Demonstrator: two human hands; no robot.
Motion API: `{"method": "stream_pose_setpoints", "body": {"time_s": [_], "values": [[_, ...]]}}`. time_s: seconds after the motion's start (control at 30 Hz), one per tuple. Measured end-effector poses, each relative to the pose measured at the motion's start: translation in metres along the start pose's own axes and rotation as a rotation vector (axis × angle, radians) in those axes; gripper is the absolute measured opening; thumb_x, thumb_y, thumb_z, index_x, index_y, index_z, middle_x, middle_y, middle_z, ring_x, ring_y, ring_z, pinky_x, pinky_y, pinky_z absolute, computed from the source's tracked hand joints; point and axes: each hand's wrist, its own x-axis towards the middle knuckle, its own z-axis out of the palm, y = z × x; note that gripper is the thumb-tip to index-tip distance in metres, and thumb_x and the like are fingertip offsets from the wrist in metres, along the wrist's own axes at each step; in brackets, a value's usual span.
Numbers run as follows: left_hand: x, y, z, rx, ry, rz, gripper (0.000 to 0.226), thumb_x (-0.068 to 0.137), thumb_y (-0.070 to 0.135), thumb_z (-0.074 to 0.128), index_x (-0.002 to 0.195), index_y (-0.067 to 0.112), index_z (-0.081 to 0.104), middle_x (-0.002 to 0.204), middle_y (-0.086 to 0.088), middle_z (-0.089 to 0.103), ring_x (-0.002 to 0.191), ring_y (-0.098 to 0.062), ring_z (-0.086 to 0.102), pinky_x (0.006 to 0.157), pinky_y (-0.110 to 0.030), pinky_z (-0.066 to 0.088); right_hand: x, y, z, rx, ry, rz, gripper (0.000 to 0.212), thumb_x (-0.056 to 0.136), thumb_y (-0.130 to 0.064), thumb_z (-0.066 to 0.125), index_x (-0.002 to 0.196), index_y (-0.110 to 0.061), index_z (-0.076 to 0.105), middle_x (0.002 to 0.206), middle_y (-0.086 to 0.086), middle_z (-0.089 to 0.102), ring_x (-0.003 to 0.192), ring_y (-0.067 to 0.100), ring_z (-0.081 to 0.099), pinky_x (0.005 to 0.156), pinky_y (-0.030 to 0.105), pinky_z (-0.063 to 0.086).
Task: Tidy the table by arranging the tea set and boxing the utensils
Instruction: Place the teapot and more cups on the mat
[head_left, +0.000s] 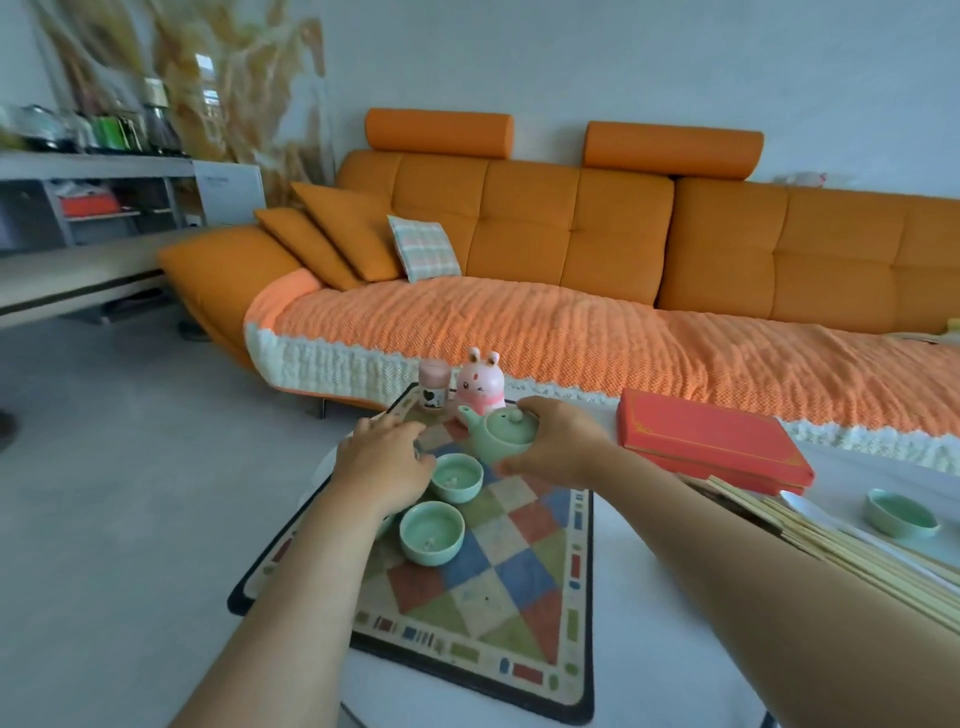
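Note:
A pale green teapot (498, 435) stands on the chequered mat (498, 582), and my right hand (558, 441) grips it from the right side. Two green cups (457, 475) (432, 531) sit on the mat just in front of the teapot. My left hand (382, 457) hovers with curled fingers beside the farther cup; whether it holds something under the fingers is hidden. At the right, a third green cup (901, 514), a white spoon (802, 506) and a bundle of wooden chopsticks (810, 540) lie on the white table. A red box (711, 436) lies shut behind them.
A pink rabbit figure (480, 382) and a small pink-lidded jar (434, 389) stand at the mat's far corner. An orange sofa (571, 249) with a knitted cover runs behind the table. Grey floor lies to the left.

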Motion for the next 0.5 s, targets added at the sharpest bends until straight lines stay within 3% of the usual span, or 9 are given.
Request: {"method": "stream_pose_setpoints", "body": {"time_s": [0.2, 0.33, 0.5], "values": [[-0.006, 0.005, -0.004, -0.072, -0.119, 0.036, 0.057, 0.087, 0.059, 0.050, 0.141, 0.042, 0.042, 0.156, 0.005, 0.029, 0.143, -0.024, 0.019, 0.111, -0.043, 0.025, 0.004, -0.004, 0.011, -0.047, -0.041, 0.043, 0.086, 0.066, -0.053, 0.082, 0.140, -0.026, 0.046, 0.122, -0.001, 0.059, 0.101, 0.017, 0.055, 0.091, 0.033, 0.050], [-0.009, 0.008, -0.004, -0.078, -0.184, 0.038, 0.058, 0.081, 0.068, 0.053, 0.135, 0.048, 0.045, 0.155, 0.005, 0.030, 0.144, -0.024, 0.017, 0.110, -0.044, 0.024, 0.007, -0.006, 0.017, 0.024, -0.041, 0.034, 0.081, 0.063, -0.051, 0.085, 0.132, -0.025, 0.052, 0.119, -0.002, 0.060, 0.096, 0.015, 0.058, 0.080, 0.029, 0.051], [-0.009, 0.008, -0.004, -0.090, -0.206, 0.044, 0.052, 0.081, 0.068, 0.052, 0.130, 0.049, 0.049, 0.152, 0.005, 0.033, 0.143, -0.025, 0.020, 0.110, -0.043, 0.023, 0.009, -0.001, 0.011, -0.037, -0.108, 0.051, 0.097, 0.070, -0.047, 0.082, 0.150, -0.028, 0.031, 0.143, 0.005, 0.036, 0.124, 0.026, 0.045, 0.095, 0.036, 0.043]]}}
